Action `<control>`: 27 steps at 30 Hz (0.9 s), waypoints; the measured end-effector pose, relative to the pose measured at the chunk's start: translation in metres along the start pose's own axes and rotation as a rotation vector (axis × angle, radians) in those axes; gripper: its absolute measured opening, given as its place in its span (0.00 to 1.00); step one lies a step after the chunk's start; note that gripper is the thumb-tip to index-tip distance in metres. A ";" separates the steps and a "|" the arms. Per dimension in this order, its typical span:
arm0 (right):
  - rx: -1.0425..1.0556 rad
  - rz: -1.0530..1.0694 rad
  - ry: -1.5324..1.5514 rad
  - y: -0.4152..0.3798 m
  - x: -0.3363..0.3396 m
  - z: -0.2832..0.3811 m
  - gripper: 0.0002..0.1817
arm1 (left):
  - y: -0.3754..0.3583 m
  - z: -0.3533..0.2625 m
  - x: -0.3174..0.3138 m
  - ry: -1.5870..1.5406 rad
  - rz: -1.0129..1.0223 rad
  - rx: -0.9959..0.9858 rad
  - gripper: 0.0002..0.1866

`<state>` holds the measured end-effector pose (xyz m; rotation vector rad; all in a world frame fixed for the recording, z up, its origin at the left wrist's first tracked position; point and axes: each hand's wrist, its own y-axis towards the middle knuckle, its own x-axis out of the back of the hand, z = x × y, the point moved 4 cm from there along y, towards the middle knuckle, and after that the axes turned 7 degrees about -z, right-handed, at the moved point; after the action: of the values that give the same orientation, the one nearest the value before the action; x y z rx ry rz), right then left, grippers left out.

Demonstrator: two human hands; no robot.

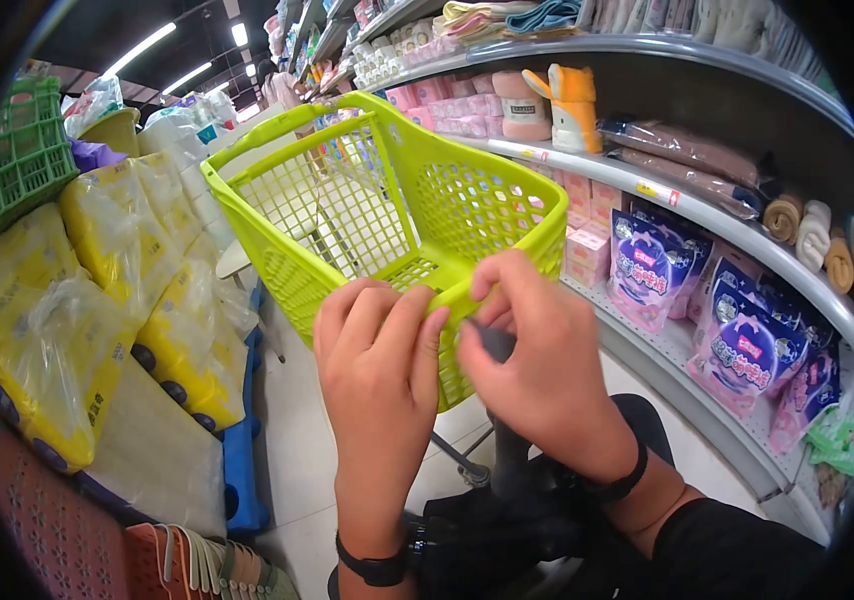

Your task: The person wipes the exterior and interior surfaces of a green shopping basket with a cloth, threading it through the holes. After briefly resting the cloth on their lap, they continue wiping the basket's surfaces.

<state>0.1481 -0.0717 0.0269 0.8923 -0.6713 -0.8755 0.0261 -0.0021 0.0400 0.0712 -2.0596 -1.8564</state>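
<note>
A lime-green shopping cart (442,268) stands upright in a shop aisle, directly in front of the person, its basket opening upward. The left hand (379,345) is curled over the cart's near rim (547,226), fingers bunched together on top. The right hand (539,345) is just beside it, thumb and forefinger bent close together at the same rim; a small dark grey piece (495,343) shows between them, blurred, and I cannot tell whether they pinch it. For neat work here, the left hand would best stay firm so the cart does not roll, while the right uses fingertips lightly, with its wrist relaxed. Yellow packs (107,300) on the left and the shelf (637,185) on the right leave a narrow aisle, so small movements seem wisest
</note>
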 end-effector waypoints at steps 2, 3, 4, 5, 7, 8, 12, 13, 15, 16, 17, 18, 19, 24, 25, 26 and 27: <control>0.023 0.009 0.012 0.003 -0.002 0.003 0.19 | -0.001 0.000 0.001 0.002 0.002 0.008 0.07; 0.047 0.016 0.024 0.005 -0.002 0.004 0.18 | -0.001 0.000 0.002 0.011 -0.007 0.003 0.07; 0.044 0.016 0.023 0.008 0.001 0.005 0.18 | -0.001 0.000 0.003 0.020 -0.016 -0.002 0.07; 0.038 0.045 -0.009 0.012 0.004 0.004 0.18 | -0.001 0.001 0.004 0.019 -0.015 -0.002 0.07; 0.018 0.094 -0.052 0.017 0.010 -0.003 0.15 | -0.001 0.001 0.005 0.014 0.004 -0.008 0.07; 0.016 0.095 -0.054 0.016 0.009 -0.001 0.15 | 0.000 0.000 0.005 0.012 0.006 -0.006 0.07; 0.007 0.082 -0.009 0.012 0.006 0.002 0.16 | 0.000 -0.004 0.003 0.026 0.002 0.000 0.07; -0.066 0.124 0.095 0.012 0.004 -0.002 0.15 | -0.001 -0.004 0.003 0.033 0.002 0.014 0.07; -0.040 0.104 0.029 0.013 0.008 -0.005 0.15 | -0.002 -0.004 0.003 0.026 0.016 0.019 0.08; -0.011 0.084 -0.037 0.013 0.011 -0.006 0.15 | -0.002 -0.002 0.004 0.020 0.026 0.021 0.08; -0.013 0.080 -0.034 0.014 0.015 -0.008 0.15 | -0.001 -0.002 0.005 0.022 0.029 0.017 0.08; -0.055 0.123 0.014 0.015 0.018 -0.009 0.15 | -0.001 -0.002 0.006 0.021 0.039 0.019 0.08; -0.100 0.165 0.061 0.014 0.022 -0.013 0.15 | -0.001 -0.002 0.007 0.020 0.051 0.020 0.08; -0.266 -0.026 0.249 0.014 0.053 -0.047 0.12 | -0.007 0.001 0.016 0.052 0.019 0.066 0.08; -0.296 -0.091 0.303 0.014 0.054 -0.056 0.11 | -0.008 0.002 0.019 0.069 0.010 0.086 0.07; -0.326 -0.157 0.358 0.012 0.055 -0.066 0.10 | -0.010 0.003 0.022 0.075 0.017 0.085 0.07; -0.299 -0.181 0.357 0.010 0.055 -0.073 0.09 | -0.010 0.005 0.026 0.092 0.009 0.103 0.06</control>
<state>0.2365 -0.0880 0.0086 0.8178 -0.1461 -0.9195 -0.0013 -0.0062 0.0362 0.1705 -2.0876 -1.7082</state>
